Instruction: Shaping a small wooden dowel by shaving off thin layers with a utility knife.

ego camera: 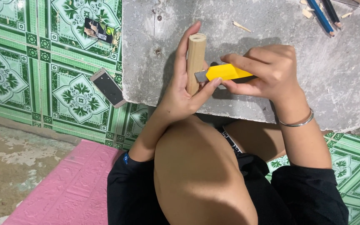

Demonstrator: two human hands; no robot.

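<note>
On the far left I see a small phone-like slab [108,87] lying on the green patterned floor tiles [21,62], just off the edge of the grey concrete worktop [334,75]. My left hand [180,91] has its grip closed around a pale wooden stick [196,58], held upright over the worktop. My right hand [267,71] grips a yellow utility knife [228,72], its blade touching the stick's side beside my left thumb. Blue pencils [323,14] and wood shavings [241,26] lie farther right.
</note>
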